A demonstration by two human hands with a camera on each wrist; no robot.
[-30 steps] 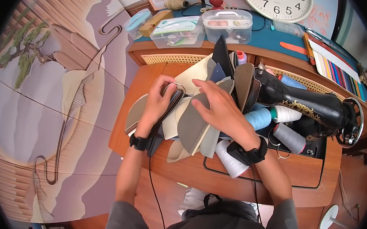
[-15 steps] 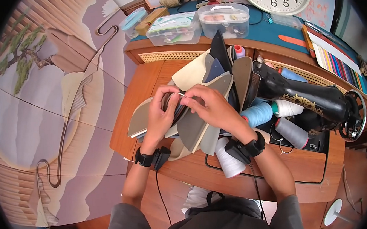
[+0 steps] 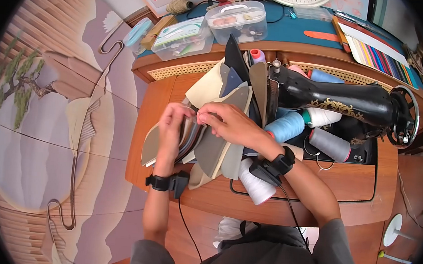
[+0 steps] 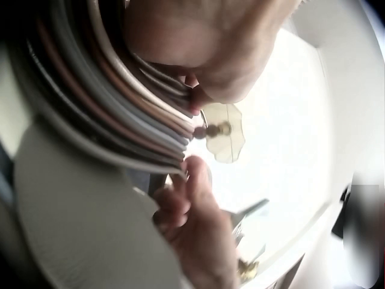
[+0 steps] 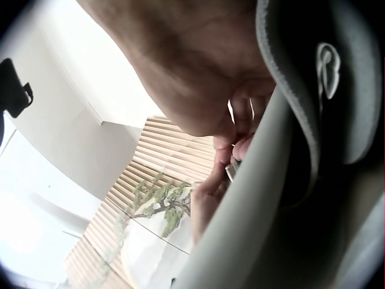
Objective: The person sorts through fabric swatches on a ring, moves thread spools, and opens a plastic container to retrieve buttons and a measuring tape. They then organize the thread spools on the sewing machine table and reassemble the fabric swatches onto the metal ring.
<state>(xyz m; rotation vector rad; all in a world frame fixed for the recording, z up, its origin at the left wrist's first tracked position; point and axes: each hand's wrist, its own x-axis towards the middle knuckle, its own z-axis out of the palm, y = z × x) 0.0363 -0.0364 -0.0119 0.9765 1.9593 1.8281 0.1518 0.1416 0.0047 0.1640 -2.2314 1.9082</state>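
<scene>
A fanned bunch of leather swatches [image 3: 190, 139], grey, brown and cream, stands on the wooden table, edges upward. At its top end, my left hand [image 3: 171, 126] pinches the binder ring. My right hand [image 3: 232, 123] comes in from the right, thumb and finger pinching at the same spot; the fingertips of both hands nearly meet. In the left wrist view the stacked swatch edges [image 4: 120, 96] run up between the left hand [image 4: 204, 42] and the right hand [image 4: 204, 223]. A small metal piece of the ring [image 5: 231, 172] shows beside the fingers in the right wrist view.
Right of the swatches stands a black sewing machine [image 3: 333, 94], with blue [image 3: 286, 127], grey [image 3: 330, 145] and white thread cones [image 3: 257, 183] around it. Clear plastic boxes [image 3: 237, 24] and a colour chart [image 3: 374, 53] lie on the back shelf. A painted folding screen [image 3: 38, 118] is at left.
The right hand came from over the grey swatches to the ring, joining the left hand. Since then the left fingers have stretched up, and both hands work at the bunch's top end. The head view shifted.
</scene>
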